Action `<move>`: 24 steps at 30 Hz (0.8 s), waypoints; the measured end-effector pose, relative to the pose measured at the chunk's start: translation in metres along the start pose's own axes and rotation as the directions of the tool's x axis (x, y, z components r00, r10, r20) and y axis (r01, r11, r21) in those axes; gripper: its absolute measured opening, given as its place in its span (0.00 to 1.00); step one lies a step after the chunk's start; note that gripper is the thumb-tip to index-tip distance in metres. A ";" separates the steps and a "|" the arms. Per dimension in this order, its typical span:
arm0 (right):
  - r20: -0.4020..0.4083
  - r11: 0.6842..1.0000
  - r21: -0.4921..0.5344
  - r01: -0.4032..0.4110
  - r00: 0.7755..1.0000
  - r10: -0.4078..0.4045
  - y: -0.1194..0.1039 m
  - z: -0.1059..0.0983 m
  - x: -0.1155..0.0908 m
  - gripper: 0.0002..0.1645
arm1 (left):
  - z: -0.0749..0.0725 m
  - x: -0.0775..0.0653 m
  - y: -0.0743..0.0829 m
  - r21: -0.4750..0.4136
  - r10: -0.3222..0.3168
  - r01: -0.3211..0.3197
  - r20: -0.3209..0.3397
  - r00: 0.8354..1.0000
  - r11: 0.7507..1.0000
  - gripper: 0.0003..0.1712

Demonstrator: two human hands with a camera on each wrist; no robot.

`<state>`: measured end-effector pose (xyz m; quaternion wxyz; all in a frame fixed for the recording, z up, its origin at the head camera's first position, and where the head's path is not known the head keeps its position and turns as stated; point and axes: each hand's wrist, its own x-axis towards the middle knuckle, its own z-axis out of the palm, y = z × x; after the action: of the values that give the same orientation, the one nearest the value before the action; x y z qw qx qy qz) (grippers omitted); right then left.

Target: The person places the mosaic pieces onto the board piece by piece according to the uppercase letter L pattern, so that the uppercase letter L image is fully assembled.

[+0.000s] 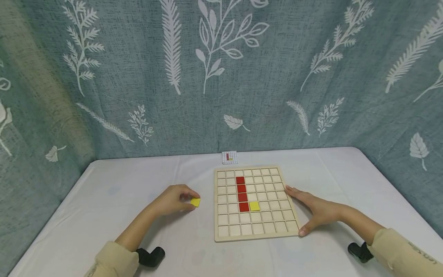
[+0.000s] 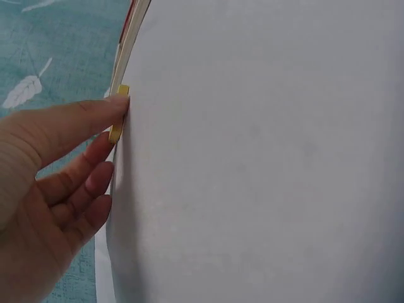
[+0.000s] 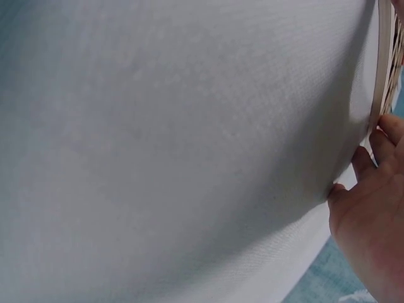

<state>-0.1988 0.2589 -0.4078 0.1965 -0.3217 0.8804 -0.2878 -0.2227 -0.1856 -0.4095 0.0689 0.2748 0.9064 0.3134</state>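
Between thumb and fingertips my left hand [image 1: 173,201] pinches a yellow square tile [image 1: 195,202], left of a wooden grid board [image 1: 256,236]. The left wrist view shows that tile [image 2: 119,113] edge-on, thin and flat. On the board a column of several red tiles [image 1: 243,197] runs down the third column of cells. One yellow tile [image 1: 254,206] sits just right of the lowest red one. My right hand [image 1: 318,209] spreads along the board's right edge, thumb at the near corner and fingertips on the side. In the right wrist view its fingers [image 3: 382,142] reach the board's rim.
A small card [image 1: 230,157] printed with a grid, a red column and a yellow mark lies behind the board. White cloth [image 1: 114,200] covers the table. A patterned blue-green curtain [image 1: 194,115] hangs behind it. Black wrist-camera mounts [image 1: 151,257] stick out beside both sleeves.
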 end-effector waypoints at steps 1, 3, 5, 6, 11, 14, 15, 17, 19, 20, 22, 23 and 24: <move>0.000 1.000 0.002 0.000 1.000 0.000 0.000 0.000 0.000 0.72 | 0.000 -0.001 0.000 -0.002 -0.007 0.007 -0.006 1.000 1.000 0.17; 0.001 1.000 0.010 -0.002 1.000 0.002 -0.001 -0.001 0.000 0.72 | 0.000 -0.003 -0.001 -0.019 -0.025 0.025 -0.013 1.000 1.000 0.18; 0.002 1.000 0.017 -0.007 1.000 0.007 -0.002 -0.001 -0.001 0.71 | 0.000 -0.004 -0.003 -0.051 -0.051 0.050 -0.018 0.999 0.997 0.18; 0.002 1.000 0.023 -0.010 1.000 0.009 -0.002 -0.001 -0.001 0.71 | 0.000 -0.005 -0.004 -0.070 -0.065 0.063 -0.017 0.998 0.996 0.19; -0.001 1.000 0.023 -0.013 1.000 0.013 -0.001 -0.001 -0.001 0.71 | 0.000 -0.007 -0.007 -0.112 -0.070 0.069 -0.008 0.997 0.991 0.20; -0.003 1.000 0.018 -0.011 1.000 0.011 0.000 0.000 -0.001 0.71 | 0.001 -0.007 -0.006 -0.100 -0.046 0.046 -0.003 0.999 0.994 0.20; -0.004 1.000 0.019 -0.012 1.000 0.012 0.000 0.000 -0.001 0.71 | 0.001 -0.007 -0.006 -0.098 -0.045 0.045 -0.002 0.999 0.994 0.19; -0.005 1.000 0.021 -0.013 1.000 0.013 0.000 0.000 -0.001 0.71 | 0.002 -0.007 -0.005 -0.086 -0.052 0.051 -0.006 0.999 0.995 0.18; -0.005 1.000 0.023 -0.012 1.000 0.012 -0.001 0.000 -0.001 0.71 | 0.003 -0.007 -0.003 -0.075 -0.062 0.061 -0.013 0.998 0.995 0.18; -0.005 1.000 0.023 -0.011 1.000 0.012 -0.001 0.000 -0.001 0.71 | 0.004 -0.006 -0.003 -0.071 -0.074 0.072 -0.021 0.997 0.995 0.17; -0.005 1.000 0.024 -0.011 1.000 0.012 -0.001 0.000 -0.001 0.71 | 0.005 -0.006 -0.002 -0.065 -0.095 0.093 -0.036 0.995 0.994 0.17; -0.005 1.000 0.025 -0.013 1.000 0.013 -0.001 0.000 -0.001 0.71 | 0.006 -0.005 -0.002 -0.064 -0.104 0.101 -0.043 0.994 0.993 0.17; -0.005 1.000 0.028 -0.016 1.000 0.016 0.000 0.000 -0.001 0.71 | 0.006 -0.005 -0.002 -0.066 -0.115 0.112 -0.049 0.992 0.992 0.17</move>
<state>-0.1978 0.2590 -0.4077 0.2007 -0.3112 0.8794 -0.2992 -0.2177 -0.1857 -0.4158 0.0715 0.2123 0.9118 0.3443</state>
